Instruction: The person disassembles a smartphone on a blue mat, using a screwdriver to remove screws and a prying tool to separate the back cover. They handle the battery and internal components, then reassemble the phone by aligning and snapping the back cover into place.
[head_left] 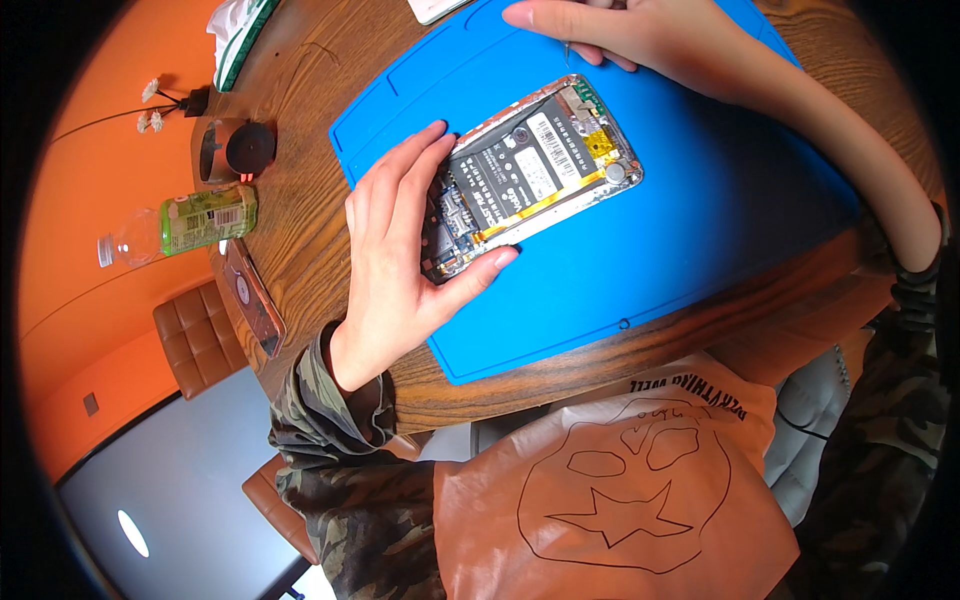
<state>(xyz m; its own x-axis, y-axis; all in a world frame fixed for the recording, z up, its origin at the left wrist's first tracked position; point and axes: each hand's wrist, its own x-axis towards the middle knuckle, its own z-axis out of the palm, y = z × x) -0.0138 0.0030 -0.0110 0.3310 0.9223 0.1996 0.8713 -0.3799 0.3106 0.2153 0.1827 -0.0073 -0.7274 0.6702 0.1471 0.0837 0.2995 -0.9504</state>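
An opened smartphone (520,172) lies on a blue work mat (600,270), its inner side facing up. Inside it show a black battery (528,160), a yellow flex cable (545,207) and bare circuit boards at both ends. My left hand (395,235) grips the phone's left end, fingers over the far edge and thumb along the near edge. Beyond the phone's far right corner, my right hand (640,35) is closed, partly cut off by the upper frame edge. A thin metal tool (567,54) pokes out below its fingers; most of it is hidden.
The mat rests on a wooden table (300,110). At the table's left side are a green-labelled bottle (205,220), a dark round container (245,150), a flat dark device (252,298) and a green-and-white object (240,45). A pale item (435,8) touches the top frame edge.
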